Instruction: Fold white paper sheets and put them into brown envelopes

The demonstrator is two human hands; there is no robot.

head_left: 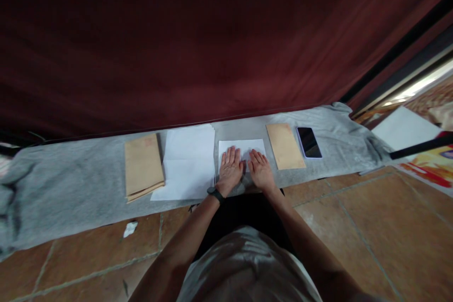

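Observation:
A white sheet of paper, which looks folded, lies on the grey cloth right in front of me. My left hand rests flat on its left half, fingers stretched out. On the right half lies my right hand, also flat, with its fingers close together and extended. Both palms hide the sheet's near part. To the left is a stack of larger white paper with a crease across it. Just right of my right hand sits a single brown envelope.
A pile of brown envelopes lies left of the white stack. A phone is at the right. The grey cloth covers a narrow bench against a dark red curtain. A crumpled white scrap is on the tiled floor.

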